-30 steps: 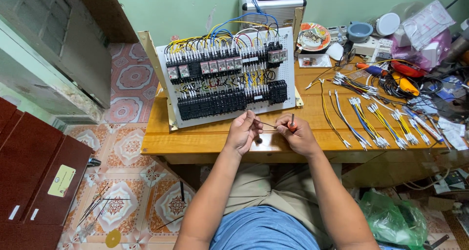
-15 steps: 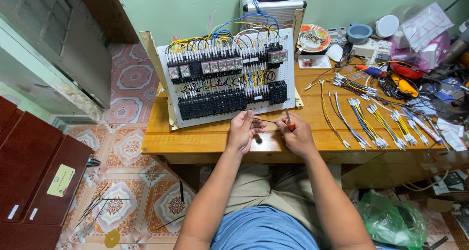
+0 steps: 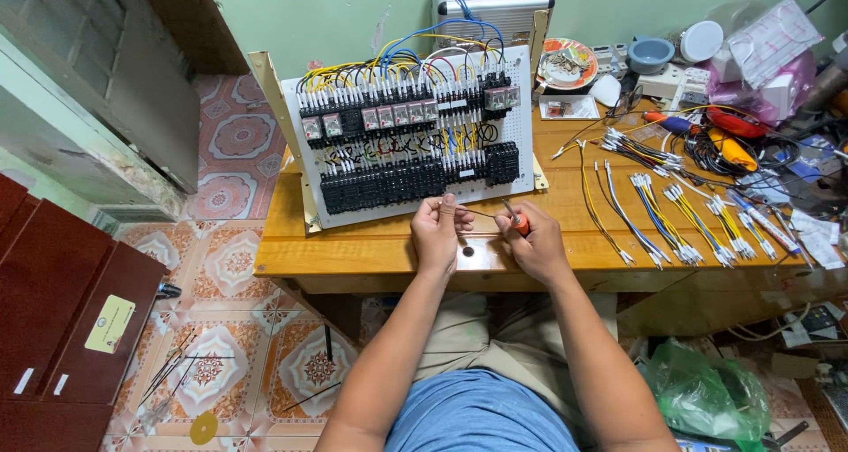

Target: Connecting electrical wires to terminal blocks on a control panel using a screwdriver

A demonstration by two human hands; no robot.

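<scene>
Left hand (image 3: 439,231) grip closed, pinching one end of a thin dark wire (image 3: 481,214); right hand (image 3: 534,244) grip wrapped tight on an orange-handled screwdriver (image 3: 517,220), tip toward the far left. The wire's long axis runs left-right between my hands, above the near table (image 3: 371,249) edge. I judge the work as partway: the control panel (image 3: 411,139) just beyond already carries many wires, while bundles of cut wires (image 3: 671,209) lie unused to the right.
</scene>
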